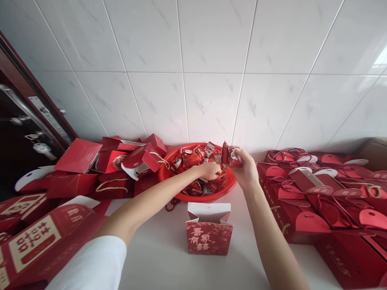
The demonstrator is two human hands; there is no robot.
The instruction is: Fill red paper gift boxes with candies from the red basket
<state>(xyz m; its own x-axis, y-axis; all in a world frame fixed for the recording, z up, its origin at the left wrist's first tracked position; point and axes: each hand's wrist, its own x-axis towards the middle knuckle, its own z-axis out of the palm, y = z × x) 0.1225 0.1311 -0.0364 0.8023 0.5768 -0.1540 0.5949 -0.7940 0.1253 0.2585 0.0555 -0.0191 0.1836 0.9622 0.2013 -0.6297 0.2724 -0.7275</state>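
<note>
A red plastic basket (166,178) against the tiled wall holds many wrapped sweets (189,160). My left hand (211,171) reaches into the basket's right half with its fingers curled together; what they hold, if anything, is hidden. My right hand (245,166) is closed on red wrapped sweets (225,155) above the basket's right rim. In front of the basket an open red paper box (208,239) with white lettering stands upright on the white table (163,255). Its top flaps are raised, and neither hand touches it.
Red gift boxes (77,155) with rope handles are piled on the left, partly behind my left arm. Rows of closed red boxes (299,213) fill the right side. A door handle (12,100) shows at far left.
</note>
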